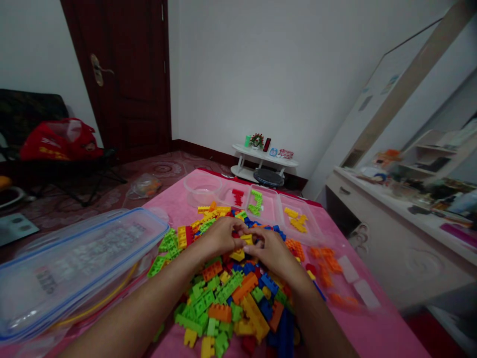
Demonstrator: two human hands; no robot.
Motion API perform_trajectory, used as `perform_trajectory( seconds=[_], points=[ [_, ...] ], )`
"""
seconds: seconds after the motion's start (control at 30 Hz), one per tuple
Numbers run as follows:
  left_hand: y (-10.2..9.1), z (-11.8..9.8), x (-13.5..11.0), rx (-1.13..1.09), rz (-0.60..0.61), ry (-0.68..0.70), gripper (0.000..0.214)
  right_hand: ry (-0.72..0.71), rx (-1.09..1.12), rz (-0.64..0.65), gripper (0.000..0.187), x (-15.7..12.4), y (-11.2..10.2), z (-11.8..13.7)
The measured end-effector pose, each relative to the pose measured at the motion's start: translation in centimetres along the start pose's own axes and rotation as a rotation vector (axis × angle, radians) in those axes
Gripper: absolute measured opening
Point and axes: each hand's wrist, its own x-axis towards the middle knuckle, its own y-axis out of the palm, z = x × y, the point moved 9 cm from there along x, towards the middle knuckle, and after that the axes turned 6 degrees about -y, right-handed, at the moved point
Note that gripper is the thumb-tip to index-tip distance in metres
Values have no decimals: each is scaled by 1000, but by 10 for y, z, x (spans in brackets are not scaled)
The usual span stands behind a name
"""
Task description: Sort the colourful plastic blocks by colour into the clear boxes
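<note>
A heap of coloured plastic building bricks [231,293] in green, yellow, orange, blue and red lies on a pink table [372,333]. My left hand [219,237] and my right hand [272,251] meet above the heap's far part. Both have their fingers curled and pinch yellow bricks [244,244] between them. Beyond the heap stand clear trays: one with red bricks [237,196], one with green bricks [256,202], one with yellow bricks [297,219]. Orange bricks [326,261] lie in a clear tray at the right.
A large clear plastic box lid with a blue rim [70,268] lies at the left. An empty clear round bowl [203,189] stands at the far edge. A white cabinet [395,238] stands right of the table, a small white shelf [264,161] by the wall, a dark door [122,74] behind.
</note>
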Motion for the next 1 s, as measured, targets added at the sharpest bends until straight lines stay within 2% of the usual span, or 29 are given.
perform_trajectory(
  seconds=[0.07,0.17,0.23,0.33,0.43,0.57,0.7,0.77,0.83,0.93,1.0],
  points=[
    [-3,1,1,-26,-17,-11,29,9,-28,-59,24,1,-2,-3],
    [-14,7,2,-47,-115,-52,32,10,-70,-207,21,0,-25,-5],
    [-22,14,4,-80,-200,-86,30,2,-82,-246,23,-3,-36,0],
    [-26,22,6,-213,-246,-106,23,-61,-5,-84,19,-6,-24,19],
    [-14,28,8,-375,-166,-177,19,-167,11,48,20,-10,-3,43],
    [-1,30,5,-527,-101,-301,19,-254,0,-29,21,-9,3,59],
    [-7,25,6,-522,-93,-265,21,-251,47,-57,13,-7,-2,56],
    [-21,30,8,-476,-125,-253,25,-215,34,-107,8,-4,-17,45],
    [-46,38,8,-378,-233,-220,27,-144,-7,-183,8,2,-43,23],
    [-85,50,5,-164,-422,-175,28,51,-93,-276,14,12,-92,-25],
    [-100,59,4,-24,-474,-196,27,156,-282,-353,16,16,-132,-52]
  ],
)
